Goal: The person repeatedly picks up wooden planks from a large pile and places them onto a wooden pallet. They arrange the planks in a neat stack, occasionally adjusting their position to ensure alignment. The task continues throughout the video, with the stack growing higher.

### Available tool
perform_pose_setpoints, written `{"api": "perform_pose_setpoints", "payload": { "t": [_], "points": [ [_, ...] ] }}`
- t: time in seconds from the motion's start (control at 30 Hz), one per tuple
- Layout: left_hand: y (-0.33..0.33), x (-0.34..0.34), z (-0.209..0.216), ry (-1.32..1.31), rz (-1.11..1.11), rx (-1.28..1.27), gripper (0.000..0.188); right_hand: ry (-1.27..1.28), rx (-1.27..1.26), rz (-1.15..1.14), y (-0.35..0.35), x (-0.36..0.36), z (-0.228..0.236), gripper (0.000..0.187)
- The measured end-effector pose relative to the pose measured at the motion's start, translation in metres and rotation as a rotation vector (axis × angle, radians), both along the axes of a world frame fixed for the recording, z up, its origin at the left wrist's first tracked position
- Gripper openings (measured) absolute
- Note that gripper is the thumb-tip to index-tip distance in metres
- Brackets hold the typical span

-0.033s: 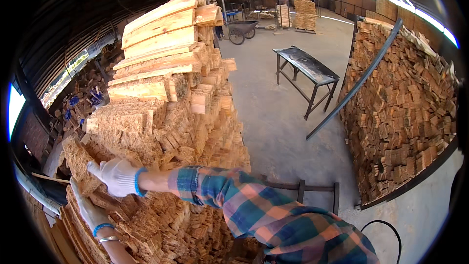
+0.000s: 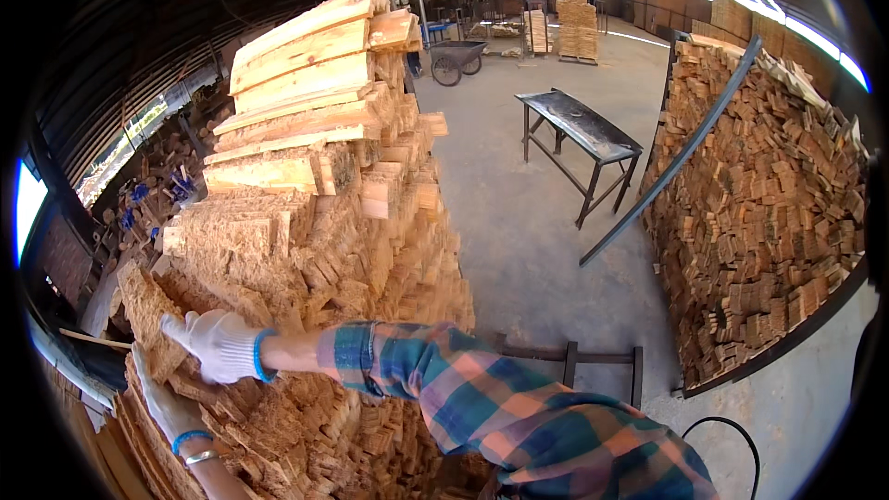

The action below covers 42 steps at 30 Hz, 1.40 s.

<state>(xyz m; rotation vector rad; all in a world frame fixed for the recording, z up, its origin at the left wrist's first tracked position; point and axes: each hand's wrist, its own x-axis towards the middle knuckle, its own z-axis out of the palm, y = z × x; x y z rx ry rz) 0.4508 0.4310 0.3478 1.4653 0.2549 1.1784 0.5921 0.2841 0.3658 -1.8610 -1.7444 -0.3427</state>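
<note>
A tall stack of rough-sawn wooden boards point(image 2: 301, 69) rises in front of me on the left. At its near left side, a board with a rough, fibrous face point(image 2: 146, 310) leans at a slant. My right hand point(image 2: 218, 344), in a white knit glove with a blue cuff, is closed at the board's lower right edge, its index finger stretched out against it. Below it, my left hand point(image 2: 167, 398), gloved alike, lies with its fingers straight and flat along the outer side of the wood. Its palm is hidden. A bracelet circles the left wrist.
Across the floor to the right stands a black metal bench point(image 2: 579, 120). Beyond it, a large rack of short wood pieces point(image 2: 759, 213) has a slanting metal bar point(image 2: 681, 157) before it. A wheeled cart point(image 2: 457, 60) stands far back. A low metal frame point(image 2: 569, 361) lies beside my right arm.
My right hand has shifted slightly left and down at the leaning board. My left hand has dropped a little, still along the wood's outer side. The stack looks unchanged.
</note>
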Motion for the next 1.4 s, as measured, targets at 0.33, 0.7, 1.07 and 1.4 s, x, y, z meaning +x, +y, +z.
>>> {"api": "perform_pose_setpoints", "payload": {
  "t": [0.33,0.7,1.07,1.4],
  "points": [
    [-0.019,-0.061,-0.008,-0.146,0.131,-0.646,0.063,0.674,0.169,0.163,0.063,-0.034,-0.027,0.064],
    [0.017,-0.096,-0.05,-0.255,-0.074,-0.48,0.063,1.1,0.042,0.426,0.067,-0.075,-0.005,0.06],
    [-0.003,-0.077,-0.032,-0.514,-0.198,-0.578,0.051,1.138,-0.007,0.317,-0.038,-0.044,-0.084,0.063],
    [-0.009,-0.054,-0.036,-0.477,-0.25,-0.572,0.052,1.981,0.352,0.476,-0.023,-0.063,-0.065,0.087]
  ]
}}
